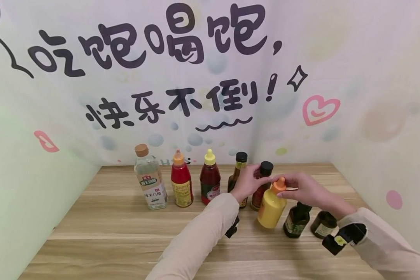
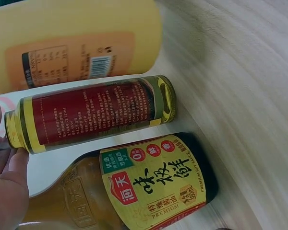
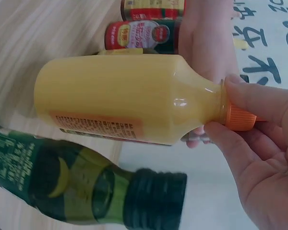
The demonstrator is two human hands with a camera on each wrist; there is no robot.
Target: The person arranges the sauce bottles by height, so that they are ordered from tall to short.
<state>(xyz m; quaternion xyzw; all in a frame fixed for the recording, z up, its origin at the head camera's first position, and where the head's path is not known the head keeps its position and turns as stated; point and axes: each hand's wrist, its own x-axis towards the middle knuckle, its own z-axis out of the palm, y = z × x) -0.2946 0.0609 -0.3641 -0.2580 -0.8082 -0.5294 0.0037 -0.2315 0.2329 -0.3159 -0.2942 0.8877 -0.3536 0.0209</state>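
Observation:
My left hand (image 1: 247, 182) holds a slim red-labelled bottle (image 2: 96, 112) with a black cap by its neck. Beside it, my right hand (image 1: 306, 188) pinches a yellow squeeze bottle (image 1: 272, 209) at its orange cap (image 3: 241, 117), thumb and fingers on opposite sides. The squeeze bottle leans a little and stands in front of the red-labelled one; whether its base touches the table cannot be told. Close to the left hand is a soy sauce bottle (image 2: 153, 182) with a yellow label, partly covered by that hand in the head view.
On the wooden table (image 1: 126, 241), a clear vinegar bottle (image 1: 150, 182), a red sauce bottle (image 1: 181, 184) and a dark red bottle with yellow cap (image 1: 210, 181) stand leftward. A green bottle (image 1: 296, 221) and a short dark bottle (image 1: 324, 225) stand under the right forearm. A printed curtain (image 1: 196, 109) hangs behind.

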